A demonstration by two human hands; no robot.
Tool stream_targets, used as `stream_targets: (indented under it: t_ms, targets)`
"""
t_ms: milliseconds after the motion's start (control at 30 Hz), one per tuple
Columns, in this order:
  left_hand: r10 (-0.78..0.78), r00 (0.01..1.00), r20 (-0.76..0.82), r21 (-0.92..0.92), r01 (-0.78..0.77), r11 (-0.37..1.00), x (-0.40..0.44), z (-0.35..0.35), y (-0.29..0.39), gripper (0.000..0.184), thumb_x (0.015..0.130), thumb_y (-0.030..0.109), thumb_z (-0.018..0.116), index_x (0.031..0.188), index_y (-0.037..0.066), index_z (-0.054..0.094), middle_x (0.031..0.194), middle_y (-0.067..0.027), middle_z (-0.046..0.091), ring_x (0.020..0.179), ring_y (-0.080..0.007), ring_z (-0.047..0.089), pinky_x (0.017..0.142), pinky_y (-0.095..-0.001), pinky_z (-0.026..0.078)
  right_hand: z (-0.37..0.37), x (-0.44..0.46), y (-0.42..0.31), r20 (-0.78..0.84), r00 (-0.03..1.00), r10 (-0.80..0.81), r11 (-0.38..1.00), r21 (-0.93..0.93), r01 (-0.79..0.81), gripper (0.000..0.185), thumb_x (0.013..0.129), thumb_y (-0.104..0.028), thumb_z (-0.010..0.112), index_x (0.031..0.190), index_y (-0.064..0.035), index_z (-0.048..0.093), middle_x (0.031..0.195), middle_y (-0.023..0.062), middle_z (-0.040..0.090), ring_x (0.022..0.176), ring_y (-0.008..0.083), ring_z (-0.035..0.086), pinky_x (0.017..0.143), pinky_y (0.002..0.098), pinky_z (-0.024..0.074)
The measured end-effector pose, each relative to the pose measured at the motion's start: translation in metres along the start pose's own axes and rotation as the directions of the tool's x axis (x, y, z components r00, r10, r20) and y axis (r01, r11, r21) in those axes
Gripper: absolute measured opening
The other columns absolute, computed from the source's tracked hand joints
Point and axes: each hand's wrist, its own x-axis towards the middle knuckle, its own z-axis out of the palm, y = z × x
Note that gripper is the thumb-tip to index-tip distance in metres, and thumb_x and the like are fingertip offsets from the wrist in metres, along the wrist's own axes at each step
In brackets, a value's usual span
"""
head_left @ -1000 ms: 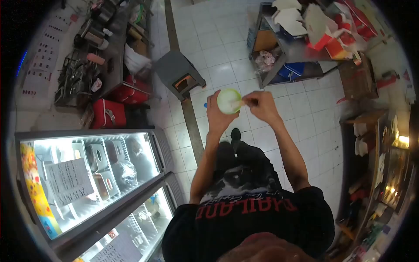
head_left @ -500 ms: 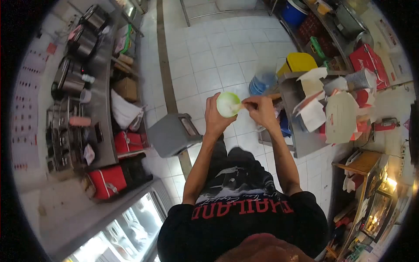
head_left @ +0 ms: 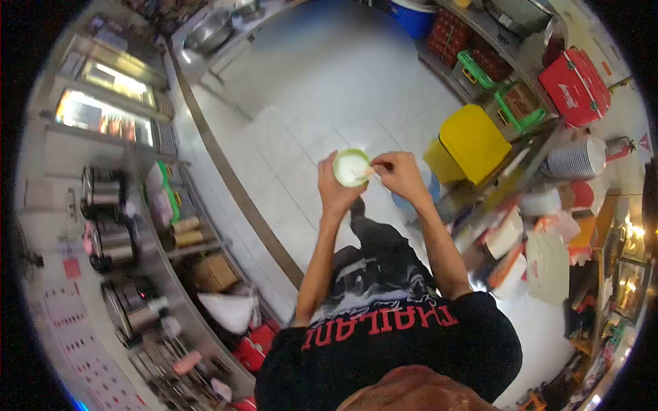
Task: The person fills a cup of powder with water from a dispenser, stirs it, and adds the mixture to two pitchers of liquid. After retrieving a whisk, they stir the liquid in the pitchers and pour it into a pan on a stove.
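My left hand [head_left: 334, 194] is wrapped round a light green cup [head_left: 351, 168] with white contents, held in front of my body above the floor. Fingers of my right hand [head_left: 400, 177] pinch a pale, slim utensil [head_left: 367, 172] at the cup's right side. Its lower end reaches over the rim into the white contents. Whether it is a spoon or a stick I cannot make out.
A yellow bin [head_left: 474, 144] and a side counter with open cartons [head_left: 546, 264] and stacked cups [head_left: 577, 160] stand at right. On the left, a steel counter [head_left: 161, 274] carries several large pots [head_left: 127, 308]. White floor tiles [head_left: 288, 144] lie ahead.
The view has turned and moved forward through the room; the grey bin has left sight and a steel basin appears at upper left. Both hands keep their hold on the cup and utensil.
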Motion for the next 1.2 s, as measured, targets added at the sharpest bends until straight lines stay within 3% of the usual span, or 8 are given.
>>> stream_targets:
  t_ms: [133,267,467,633,833,933,1167,1200]
  targets:
    - [-0.075,0.986,0.146,-0.022,0.079,0.997,0.13,0.023,-0.004,0.084,0.052,0.021,0.087,0.126,0.001,0.053,0.114,-0.0169,0.057,0.106,-0.0348,0.055,0.092,-0.0435,0.047,-0.003,0.134,0.008,-0.225,0.973,-0.057,0.996,0.059,0.072,0.017,0.074,-0.009,0.064,0.086,-0.0018,0.074,0.079,0.0196,0.069,0.072,0.0342,0.067,0.069,0.041,0.0525]
    - [-0.03,0.987,0.158,-0.046,0.038,0.998,0.25,0.066,-0.042,0.083,0.053,0.018,0.087,0.126,0.0,0.051,0.113,-0.0169,0.057,0.106,-0.0351,0.054,0.092,-0.0433,0.047,-0.038,0.247,0.018,-0.076,0.996,0.05,0.997,-0.048,-0.053,0.016,0.077,-0.004,0.065,0.089,-0.002,0.074,0.077,0.0171,0.07,0.065,0.0285,0.065,0.064,0.037,0.051]
    - [0.03,0.955,0.294,-0.106,0.001,0.994,0.443,0.144,-0.089,0.085,0.052,0.017,0.088,0.127,0.0,0.05,0.113,-0.0173,0.055,0.108,-0.0356,0.055,0.093,-0.0436,0.047,-0.061,0.438,0.045,-0.173,0.984,0.054,0.993,-0.093,-0.071,0.015,0.076,-0.005,0.065,0.087,-0.0032,0.075,0.075,0.0175,0.069,0.064,0.0282,0.065,0.061,0.0364,0.0502]
    - [0.184,0.898,0.399,-0.177,-0.121,0.977,0.607,0.218,-0.101,0.087,0.052,0.019,0.089,0.127,-0.001,0.051,0.117,-0.0166,0.055,0.11,-0.034,0.056,0.094,-0.0431,0.047,-0.109,0.58,0.083,-0.441,0.898,0.01,0.993,-0.101,-0.061,0.018,0.074,-0.006,0.064,0.088,-0.0013,0.074,0.076,0.0199,0.068,0.065,0.0298,0.065,0.064,0.037,0.051]
    - [0.327,0.809,0.488,-0.269,-0.217,0.938,0.763,0.337,-0.082,0.09,0.051,0.016,0.091,0.129,0.0,0.049,0.118,-0.0178,0.056,0.11,-0.0361,0.055,0.095,-0.0449,0.046,-0.197,0.7,0.123,-0.52,0.815,0.256,0.95,-0.019,-0.311,0.02,0.071,-0.007,0.063,0.087,-0.0019,0.074,0.075,0.0225,0.066,0.069,0.0359,0.066,0.067,0.0402,0.0522]
    - [0.4,0.793,0.46,-0.332,-0.265,0.906,0.828,0.407,-0.066,0.087,0.05,0.011,0.089,0.126,-0.002,0.05,0.113,-0.0197,0.055,0.11,-0.0373,0.053,0.094,-0.0448,0.046,-0.236,0.769,0.16,-0.644,0.761,0.072,0.99,-0.048,-0.134,0.019,0.071,-0.007,0.063,0.086,-0.0035,0.074,0.073,0.0222,0.065,0.067,0.0356,0.065,0.065,0.0402,0.0522]
    - [0.524,0.721,0.453,-0.371,-0.382,0.846,0.981,0.544,-0.016,0.084,0.049,0.013,0.089,0.123,0.0,0.052,0.109,-0.0187,0.057,0.103,-0.0383,0.054,0.088,-0.0459,0.047,-0.362,0.908,0.229,-0.684,0.723,0.098,0.976,-0.076,-0.204,0.019,0.073,-0.008,0.064,0.088,-0.0036,0.075,0.073,0.0205,0.066,0.067,0.0354,0.066,0.066,0.0404,0.0526]
    - [0.49,0.762,0.424,-0.37,-0.348,0.861,0.996,0.56,-0.011,0.079,0.05,0.013,0.087,0.12,0.001,0.053,0.107,-0.0179,0.058,0.102,-0.0384,0.054,0.086,-0.046,0.047,-0.374,0.924,0.236,-0.637,0.764,0.102,0.977,-0.083,-0.199,0.016,0.076,-0.005,0.067,0.09,-0.0014,0.073,0.077,0.0158,0.069,0.066,0.0194,0.066,0.061,0.0319,0.0501]
